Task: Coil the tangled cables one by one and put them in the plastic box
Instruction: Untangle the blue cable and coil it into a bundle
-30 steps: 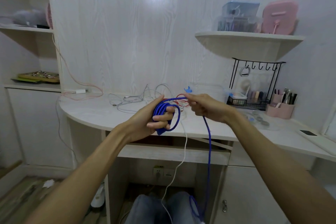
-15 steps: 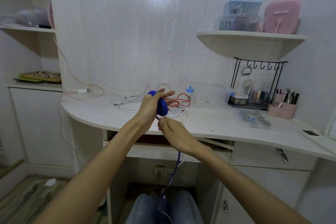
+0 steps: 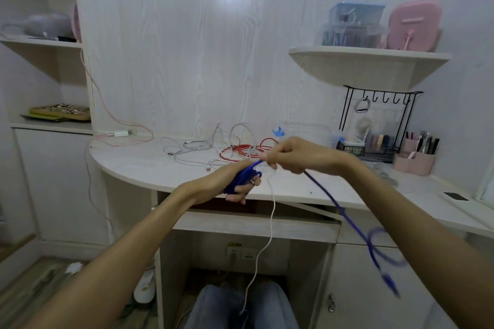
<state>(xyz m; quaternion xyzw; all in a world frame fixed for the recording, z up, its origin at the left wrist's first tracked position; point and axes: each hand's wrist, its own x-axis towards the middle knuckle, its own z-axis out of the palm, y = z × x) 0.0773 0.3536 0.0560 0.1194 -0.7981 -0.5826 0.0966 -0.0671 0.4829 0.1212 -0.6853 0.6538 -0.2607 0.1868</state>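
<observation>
My left hand [image 3: 235, 181] grips a bundle of blue cable coils [image 3: 240, 179] in front of the desk edge. My right hand [image 3: 296, 153] pinches the same blue cable just to the right of the coils, a little higher. The free blue tail [image 3: 344, 216] runs down to the right and its blurred end swings near the cabinet door. A tangle of white and red cables [image 3: 235, 151] lies on the desk behind my hands. One white cable [image 3: 271, 222] hangs from the desk edge down to my lap. The clear plastic box [image 3: 307, 132] stands behind my right hand.
A black wire rack [image 3: 374, 125] and a pink pen holder [image 3: 414, 163] stand at the desk's right. A white charger [image 3: 120, 133] with a pink cord sits at the back left. Shelves hang on both sides. My knees are under the desk.
My right hand rose from below the left hand to the right of it, pulling the blue cable up and over. The loose blue tail swung out to the right.
</observation>
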